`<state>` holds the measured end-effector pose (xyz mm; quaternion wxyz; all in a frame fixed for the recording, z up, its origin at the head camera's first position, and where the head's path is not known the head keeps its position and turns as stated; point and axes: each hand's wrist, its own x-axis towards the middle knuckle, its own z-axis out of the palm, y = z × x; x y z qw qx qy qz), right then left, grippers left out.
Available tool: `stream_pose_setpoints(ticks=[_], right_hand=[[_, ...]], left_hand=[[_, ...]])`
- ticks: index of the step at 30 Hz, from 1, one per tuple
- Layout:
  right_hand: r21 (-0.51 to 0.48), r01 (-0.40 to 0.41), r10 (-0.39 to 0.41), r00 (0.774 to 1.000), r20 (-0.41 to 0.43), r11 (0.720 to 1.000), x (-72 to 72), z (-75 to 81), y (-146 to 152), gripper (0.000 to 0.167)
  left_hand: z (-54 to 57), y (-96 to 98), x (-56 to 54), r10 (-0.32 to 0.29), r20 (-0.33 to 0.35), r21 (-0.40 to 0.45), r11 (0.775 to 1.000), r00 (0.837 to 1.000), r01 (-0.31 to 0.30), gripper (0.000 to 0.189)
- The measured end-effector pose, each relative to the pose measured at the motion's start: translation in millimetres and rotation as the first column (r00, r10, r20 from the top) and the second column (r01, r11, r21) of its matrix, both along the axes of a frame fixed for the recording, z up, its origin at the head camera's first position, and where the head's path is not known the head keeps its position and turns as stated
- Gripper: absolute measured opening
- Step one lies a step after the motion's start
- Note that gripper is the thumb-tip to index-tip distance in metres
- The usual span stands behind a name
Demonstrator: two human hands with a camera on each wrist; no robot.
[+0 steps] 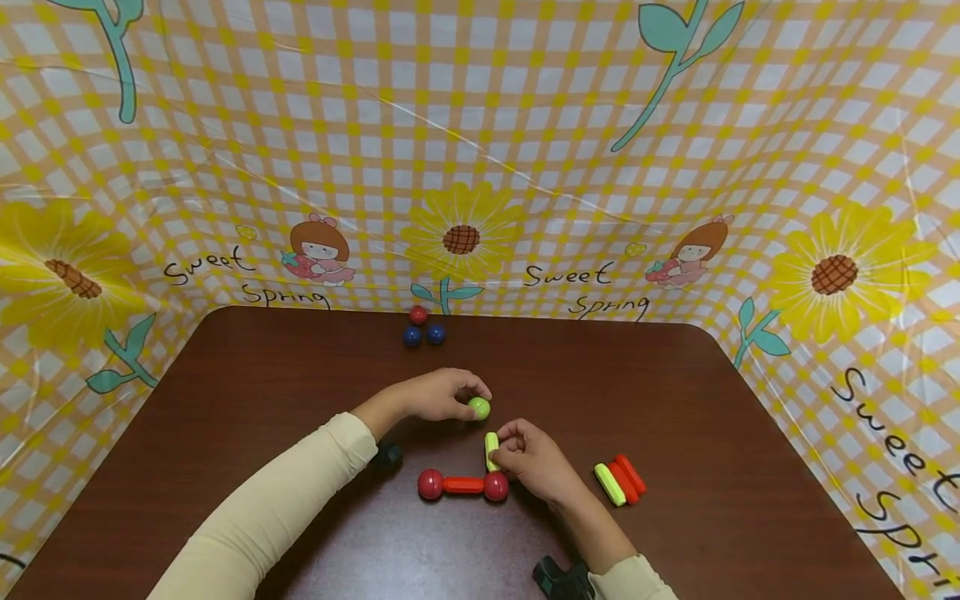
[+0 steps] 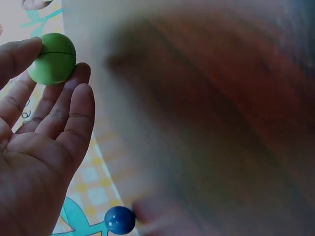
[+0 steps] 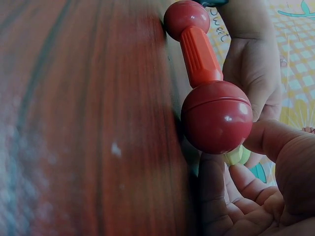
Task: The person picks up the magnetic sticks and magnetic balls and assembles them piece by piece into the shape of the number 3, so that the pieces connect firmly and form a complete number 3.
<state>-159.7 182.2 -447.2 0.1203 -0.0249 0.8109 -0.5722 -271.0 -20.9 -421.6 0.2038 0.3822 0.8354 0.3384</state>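
Observation:
My left hand pinches a green ball between thumb and fingertips; a seam line runs around the ball in the left wrist view. Close by, my right hand holds a yellow-green rod between thumb and fingers, pointing away from me. Its near end meets the right-hand red ball of a dumbbell shape: two red balls joined by a ribbed orange-red rod. In the right wrist view the near red ball hides most of the yellow-green rod. The green ball is just beyond the rod's far end.
Two blue balls and a red ball sit at the back of the brown table. To the right lie a yellow-green rod and two red rods side by side. A checked sunflower cloth hangs behind and at the sides.

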Motion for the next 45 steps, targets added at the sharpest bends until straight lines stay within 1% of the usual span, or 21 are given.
stream_pose_setpoints(ticks=[3, 8, 17, 19, 23, 26, 27, 29, 31, 33, 35, 37, 38, 39, 40, 42, 45], right_hand=[[0.002, -0.005, 0.005, 1.000, -0.001, 1.000, -0.5, 0.2, -0.2, 0.026], [0.006, -0.005, 0.005, 1.000, -0.002, 1.000, -1.0, 0.7, 0.0, 0.026], [-0.001, -0.006, 0.006, 1.000, -0.003, 1.000, -1.1, 1.5, -1.0, 0.026], [-0.002, -0.007, 0.007, 1.000, -0.008, 1.000, -0.7, 2.1, -1.0, 0.027], [0.004, -0.007, 0.007, 1.000, -0.016, 1.000, 0.1, 3.2, -1.5, 0.028], [0.009, -0.006, 0.006, 1.000, -0.014, 1.000, 0.2, 3.6, -2.2, 0.028], [0.010, -0.005, 0.005, 1.000, -0.013, 1.000, 0.2, 3.5, -2.4, 0.028], [0.011, -0.004, 0.004, 1.000, -0.015, 1.000, 0.3, 3.3, -2.6, 0.028], [0.009, -0.003, 0.004, 1.000, -0.018, 1.000, 0.6, 2.6, -3.0, 0.028], [0.008, -0.006, 0.006, 1.000, -0.017, 1.000, 4.1, 10.8, -5.6, 0.027], [0.005, -0.003, 0.003, 1.000, -0.020, 1.000, 4.5, 10.6, -5.7, 0.027], [0.011, 0.006, -0.006, 1.000, -0.016, 1.000, 4.2, 9.9, -5.8, 0.026], [0.013, 0.013, -0.013, 1.000, -0.014, 1.000, 3.9, 9.9, -5.6, 0.026], [0.013, 0.018, -0.018, 1.000, -0.017, 1.000, 2.7, 6.2, -4.4, 0.026], [0.017, 0.025, -0.025, 1.000, -0.019, 1.000, 0.5, 0.4, -2.8, 0.027], [0.026, 0.033, -0.032, 0.999, -0.022, 0.999, 0.3, -0.4, -2.3, 0.027], [0.024, 0.034, -0.033, 0.999, -0.029, 0.999, 1.3, -0.4, -1.5, 0.027]], left_hand=[[-1.5, 1.6, 1.6, -0.022, 0.027, 0.002, 1.000, 0.999, 0.022, 0.029], [-1.0, 3.3, 3.9, -0.048, 0.068, 0.015, 0.999, 0.997, 0.047, 0.029], [-2.1, 7.8, 5.0, -0.101, 0.108, 0.039, 0.995, 0.989, 0.097, 0.032], [-1.9, 8.2, 5.4, -0.100, 0.112, 0.041, 0.995, 0.989, 0.096, 0.032], [-1.0, 5.6, 6.2, -0.070, 0.102, 0.045, 0.997, 0.992, 0.065, 0.032], [-0.1, 0.4, 8.2, -0.037, 0.068, 0.050, 0.998, 0.997, 0.034, 0.031], [0.1, -1.7, 9.7, -0.026, 0.047, 0.052, 0.998, 0.999, 0.024, 0.030], [1.9, -6.8, 15.4, -0.007, 0.001, 0.054, 0.999, 1.000, 0.007, 0.029], [5.0, -12.2, 25.7, 0.001, -0.057, 0.050, 0.999, 0.998, 0.002, 0.027], [9.5, -17.6, 40.0, -0.011, -0.100, 0.037, 0.999, 0.995, 0.014, 0.027], [12.3, -22.7, 55.6, -0.034, -0.126, 0.005, 0.999, 0.991, 0.035, 0.028], [12.8, -27.0, 69.0, -0.058, -0.131, -0.043, 0.998, 0.990, 0.053, 0.029], [12.7, -28.7, 74.3, -0.068, -0.124, -0.065, 0.996, 0.990, 0.060, 0.029], [11.3, -30.5, 78.3, -0.073, -0.119, -0.085, 0.994, 0.990, 0.063, 0.029], [9.8, -31.7, 81.7, -0.076, -0.114, -0.100, 0.993, 0.991, 0.064, 0.028], [6.9, -33.8, 86.3, -0.081, -0.102, -0.108, 0.992, 0.992, 0.069, 0.024], [2.7, -35.9, 90.7, -0.090, -0.101, -0.099, 0.992, 0.991, 0.080, 0.017]])
